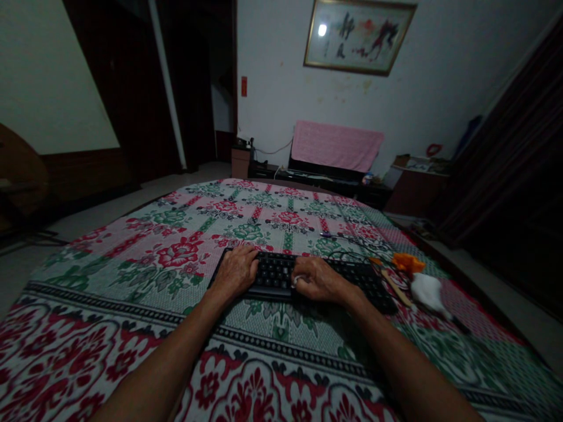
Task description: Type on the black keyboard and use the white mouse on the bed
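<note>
A black keyboard (281,274) lies on a floral cloth (185,246) in front of me. My left hand (235,272) lies over the keyboard's left end with its fingers curled down on it, holding it. My right hand (319,280) rests on the middle of the keyboard, fingers closed in a pinch on a small white thing (297,280) pressed to the keys. I cannot make out what the white thing is. The keyboard's right part (373,284) shows beyond my right wrist.
Right of the keyboard lie an orange object (408,262), a white wad (427,291) and a thin wooden stick (393,286). A dark cable (347,239) runs behind the keyboard. A screen under a pink cloth (336,145) stands at the far wall.
</note>
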